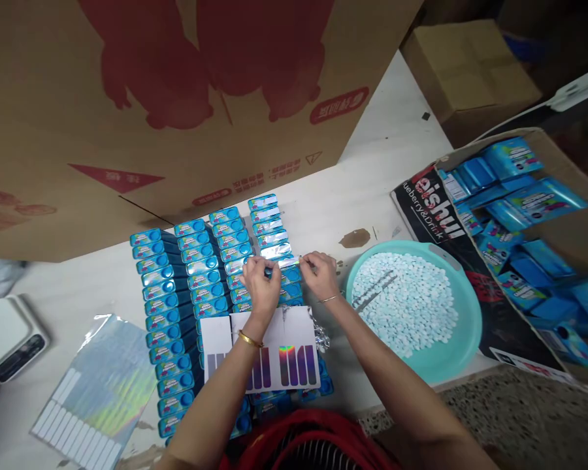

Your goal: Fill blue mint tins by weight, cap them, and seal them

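Observation:
Rows of small blue tins (169, 351) stand on the white table. Over the right-hand column, a narrow shiny strip (288, 262) stretches between my two hands. One end is pinched by my left hand (262, 281), the other by my right hand (319, 273), with fingertips pressed together. The strip lies at the top of one tin. Tins behind it carry similar pale strips. A white sheet with shiny holographic strips (274, 329) rests on the nearer tins, partly under my left wrist.
Large brown carton (200, 150) behind the tins. Teal basin (470, 320) of pale pellets at right, beside an open box (441, 209) of blue packs. Scale (17, 333) and holographic sheet (98, 385) at left. Smaller carton (470, 72) at back right.

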### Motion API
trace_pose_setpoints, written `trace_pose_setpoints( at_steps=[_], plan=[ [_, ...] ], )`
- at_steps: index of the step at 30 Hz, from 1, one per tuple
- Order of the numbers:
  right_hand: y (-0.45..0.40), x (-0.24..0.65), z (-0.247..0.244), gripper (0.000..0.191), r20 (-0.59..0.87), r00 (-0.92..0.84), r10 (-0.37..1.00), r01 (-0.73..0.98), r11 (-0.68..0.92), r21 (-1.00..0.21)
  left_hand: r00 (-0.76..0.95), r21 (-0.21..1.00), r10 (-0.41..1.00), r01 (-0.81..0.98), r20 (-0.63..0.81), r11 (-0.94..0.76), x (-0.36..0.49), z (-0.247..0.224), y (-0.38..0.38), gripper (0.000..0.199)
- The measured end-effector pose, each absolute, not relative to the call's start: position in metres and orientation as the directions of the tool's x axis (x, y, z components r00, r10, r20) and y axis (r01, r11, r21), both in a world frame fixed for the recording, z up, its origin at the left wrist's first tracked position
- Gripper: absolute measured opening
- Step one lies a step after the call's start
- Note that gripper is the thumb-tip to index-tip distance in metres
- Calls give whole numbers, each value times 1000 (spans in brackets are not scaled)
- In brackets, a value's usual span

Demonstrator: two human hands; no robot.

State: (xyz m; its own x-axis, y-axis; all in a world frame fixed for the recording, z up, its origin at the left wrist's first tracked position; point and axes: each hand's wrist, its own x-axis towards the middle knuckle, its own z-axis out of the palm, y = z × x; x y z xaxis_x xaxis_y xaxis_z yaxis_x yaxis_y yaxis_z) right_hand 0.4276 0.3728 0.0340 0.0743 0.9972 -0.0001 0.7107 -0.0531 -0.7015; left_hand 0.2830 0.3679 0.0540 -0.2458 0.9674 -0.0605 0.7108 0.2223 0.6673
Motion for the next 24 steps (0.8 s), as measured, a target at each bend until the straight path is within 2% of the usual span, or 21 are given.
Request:
trace_pose_setpoints(
  at_steps=[4, 7, 9, 12, 16, 18, 21, 22, 24],
  plan=[
    [376, 428, 22, 24, -38, 59, 998, 697, -68, -714, -221, 600, 973, 770, -69, 218, 285, 53, 371, 13],
    [374, 429, 15, 21, -78, 83, 993, 637, -113, -762, -211, 556, 975, 802, -75, 217, 283, 55, 373, 5],
    [370, 430, 12, 24, -82, 100, 992, 599, -126, -791, -227, 552, 971, 801, -75, 230, 281, 57, 374, 17],
    [362, 431, 9, 32, -75, 33, 997, 591, -80, -803, -233, 549, 969, 800, -89, 242, 282, 59, 377, 26],
    [356, 435, 14, 38, -138, -74, 988, 683, -51, -728, -222, 522, 968, 815, -121, 252, 280, 62, 382, 30],
    [349, 440, 22, 37, -127, -79, 989, 700, -36, -713, -193, 558, 975, 799, -113, 223, 266, 65, 377, 30],
    [323, 448, 37, 27, -54, -23, 998, 642, -27, -766, -157, 676, 987, 723, -33, 138, 224, 73, 347, 28],
    [311, 449, 42, 24, -49, -10, 999, 627, -32, -778, -177, 684, 984, 717, -9, 136, 207, 76, 331, 29],
    [285, 448, 49, 24, -80, -22, 997, 621, -49, -782, -238, 624, 971, 758, -5, 189, 175, 82, 294, 33]
  ],
)
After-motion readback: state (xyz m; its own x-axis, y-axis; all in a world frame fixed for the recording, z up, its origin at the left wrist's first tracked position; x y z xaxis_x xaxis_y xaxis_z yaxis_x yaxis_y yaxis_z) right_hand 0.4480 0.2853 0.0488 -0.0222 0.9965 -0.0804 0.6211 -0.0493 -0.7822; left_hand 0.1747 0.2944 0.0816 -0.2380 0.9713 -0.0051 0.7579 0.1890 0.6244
